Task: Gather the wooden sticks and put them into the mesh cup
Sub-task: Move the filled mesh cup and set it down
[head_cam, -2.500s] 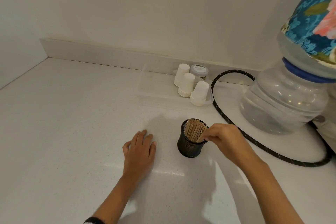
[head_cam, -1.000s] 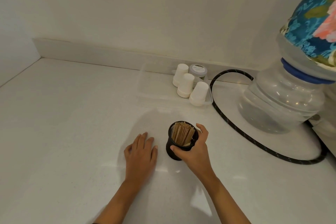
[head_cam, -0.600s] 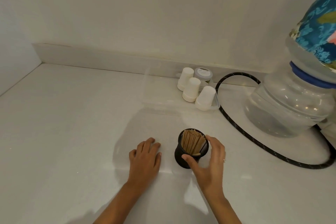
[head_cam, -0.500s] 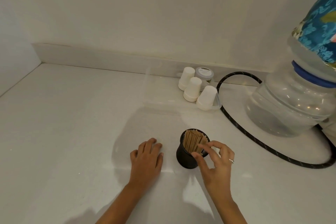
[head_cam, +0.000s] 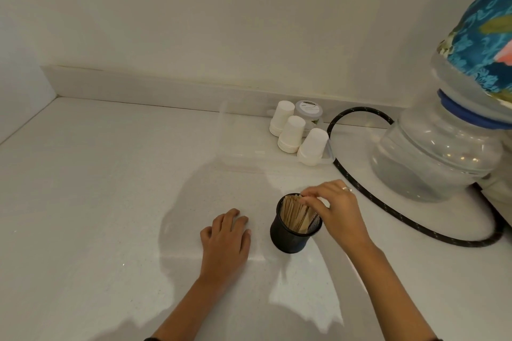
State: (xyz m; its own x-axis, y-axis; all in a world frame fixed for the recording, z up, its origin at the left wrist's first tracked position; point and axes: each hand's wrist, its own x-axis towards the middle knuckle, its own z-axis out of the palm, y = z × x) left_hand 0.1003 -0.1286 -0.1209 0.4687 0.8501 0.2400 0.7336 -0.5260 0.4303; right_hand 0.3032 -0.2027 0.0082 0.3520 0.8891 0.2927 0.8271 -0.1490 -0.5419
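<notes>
Risen from the mesh cup (head_cam: 293,232) side, right hand (head_cam: 333,207) now pinches the wooden sticks (head_cam: 296,212) tops; left hand (head_cam: 225,241) lies flat.

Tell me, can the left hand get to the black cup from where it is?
Probably yes. The left hand lies flat on the counter just beside the black cup, with only bare counter between them. The right hand is busy at the sticks on top, not blocking that side.

One mesh cup (head_cam: 291,235) of many wooden sticks (head_cam: 296,213) stands between two hands. Beyond the right hand (head_cam: 336,209): three paper-cup stacks (head_cam: 292,134), one jar (head_cam: 310,113), one water bottle (head_cam: 437,158).
</notes>
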